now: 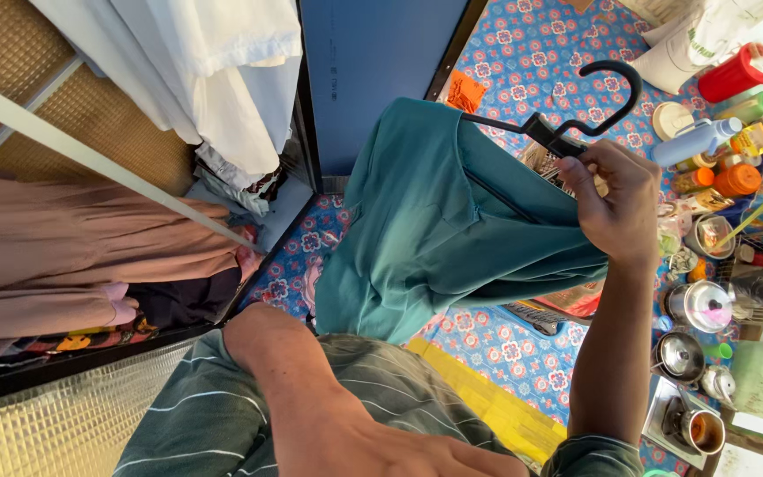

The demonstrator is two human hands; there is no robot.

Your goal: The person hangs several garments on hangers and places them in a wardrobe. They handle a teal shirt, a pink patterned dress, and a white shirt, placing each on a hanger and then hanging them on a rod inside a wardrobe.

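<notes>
My right hand grips the neck of a black plastic hanger, just under its hook. A teal garment hangs from the hanger and drapes down to the left over a blue patterned floor mat. My left arm reaches from the bottom of the view toward the garment's lower edge. Its bent end lies at the cloth, and my left hand is hidden behind or under the fabric.
An open wardrobe on the left holds white garments and beige-pink ones behind a pale rail. On the right stand bottles, a red container, metal pots and a small stove.
</notes>
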